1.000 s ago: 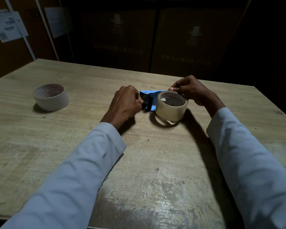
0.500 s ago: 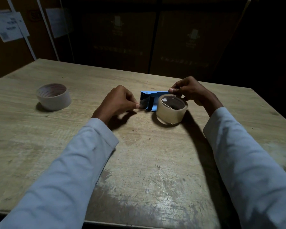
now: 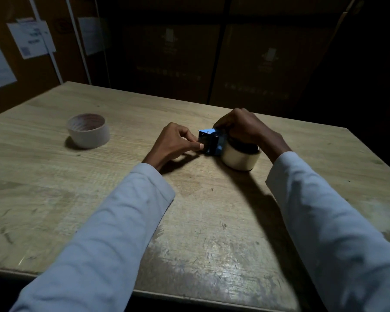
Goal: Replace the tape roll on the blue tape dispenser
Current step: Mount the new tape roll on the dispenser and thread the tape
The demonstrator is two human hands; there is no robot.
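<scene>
Right hand (image 3: 245, 129) now grips dispenser (image 3: 209, 143) over roll (image 3: 240, 157); left hand (image 3: 178, 143) pinches tape.

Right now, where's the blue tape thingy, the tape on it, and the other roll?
blue tape dispenser (image 3: 208, 132): head view, top blue plate.
tape roll (image 3: 239, 159): head view, outer side.
spare roll (image 3: 88, 137): head view, outer wall.

Worn wooden table (image 3: 212, 255): spare tape roll (image 3: 88, 130), blue dispenser (image 3: 209, 141), tape roll (image 3: 240, 157)
</scene>
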